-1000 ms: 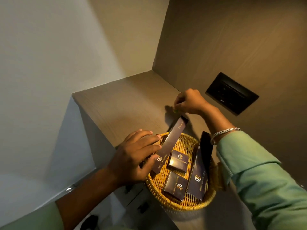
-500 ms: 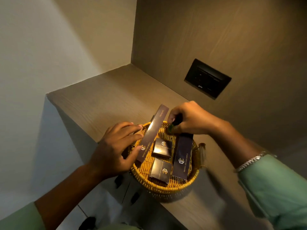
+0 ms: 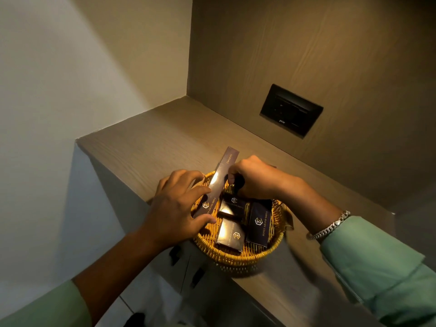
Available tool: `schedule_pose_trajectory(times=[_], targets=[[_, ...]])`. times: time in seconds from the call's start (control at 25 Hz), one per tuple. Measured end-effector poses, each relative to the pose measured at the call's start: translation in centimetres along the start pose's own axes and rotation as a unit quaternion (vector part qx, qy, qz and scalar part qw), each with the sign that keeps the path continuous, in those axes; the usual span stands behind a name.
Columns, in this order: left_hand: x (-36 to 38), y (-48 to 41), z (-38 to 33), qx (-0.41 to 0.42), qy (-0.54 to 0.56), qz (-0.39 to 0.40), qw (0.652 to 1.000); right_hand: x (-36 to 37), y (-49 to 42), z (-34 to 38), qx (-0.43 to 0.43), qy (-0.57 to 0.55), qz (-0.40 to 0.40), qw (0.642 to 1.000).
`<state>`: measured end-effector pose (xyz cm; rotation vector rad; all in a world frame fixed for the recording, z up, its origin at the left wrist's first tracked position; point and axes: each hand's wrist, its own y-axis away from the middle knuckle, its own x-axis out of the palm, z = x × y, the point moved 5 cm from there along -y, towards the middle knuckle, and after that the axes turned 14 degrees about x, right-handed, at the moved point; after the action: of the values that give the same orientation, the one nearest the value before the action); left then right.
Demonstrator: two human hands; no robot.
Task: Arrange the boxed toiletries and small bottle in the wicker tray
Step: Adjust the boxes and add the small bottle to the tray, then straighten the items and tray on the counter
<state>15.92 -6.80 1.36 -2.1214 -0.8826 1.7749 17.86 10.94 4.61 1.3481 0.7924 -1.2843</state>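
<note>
1. Fingers of the left hand [image 3: 175, 206] spread flat over the long dental kit box [image 3: 218, 182], thumb beneath, pinching its near end.
2. That slim dark carton points its long axis away and slightly right, its far end jutting over the round wicker tray [image 3: 236, 254] rim.
3. Right hand [image 3: 256, 178] curls closed around a small dark item, probably the small bottle [image 3: 238, 181], above the tray.
4. Three glossy dark boxes lie flat on the woven yellow base, on a wood-grain shelf [image 3: 153, 142].
</note>
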Motion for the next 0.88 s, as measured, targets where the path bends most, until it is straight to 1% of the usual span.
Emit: schedule_pose_trajectory(times=[0.12, 0.2, 0.32, 0.4, 0.44, 0.48, 0.56, 0.64, 0.72, 0.76, 0.88], targets=[[0.2, -0.4, -0.2, -0.009, -0.007, 0.010, 1.000, -0.3, 0.8, -0.1, 0.018, -0.017, 0.002, 1.000], [0.3, -0.2, -0.3, -0.011, -0.008, 0.002, 1.000, -1.6, 1.9, -0.8, 0.032, -0.049, -0.022, 0.998], [0.7, 0.4, 0.0, -0.010, 0.013, -0.002, 1.000, -3.8, 4.9, -3.6, 0.078, -0.154, -0.104, 0.980], [0.9, 0.4, 0.2, -0.018, 0.025, -0.001, 1.000, -3.5, 7.6, -5.8, 0.142, -0.182, -0.159, 0.960], [0.8, 0.2, 0.2, -0.020, 0.029, -0.003, 0.999, -2.6, 8.9, -6.7, 0.182, -0.186, -0.173, 0.950], [0.8, 0.1, 0.2, -0.021, 0.037, -0.007, 0.999, -1.4, 10.0, -7.4, 0.223, -0.202, -0.178, 0.937], [0.6, 0.1, 0.3, -0.029, 0.065, -0.023, 0.997, 1.3, 11.8, -8.0, 0.284, -0.277, -0.191, 0.898], [-0.1, 0.4, 0.7, -0.061, 0.112, -0.062, 0.990, 3.3, 12.9, -7.9, 0.316, -0.343, -0.231, 0.854], [-1.0, 0.6, 1.3, -0.080, 0.144, -0.097, 0.981, 4.5, 13.5, -7.3, 0.341, -0.382, -0.271, 0.815], [-1.4, 0.5, 1.7, -0.076, 0.147, -0.104, 0.981, 4.8, 13.6, -6.9, 0.350, -0.394, -0.286, 0.800], [-1.7, -0.1, 3.0, -0.050, 0.145, -0.104, 0.983, 5.2, 13.4, -5.3, 0.371, -0.406, -0.321, 0.771]])
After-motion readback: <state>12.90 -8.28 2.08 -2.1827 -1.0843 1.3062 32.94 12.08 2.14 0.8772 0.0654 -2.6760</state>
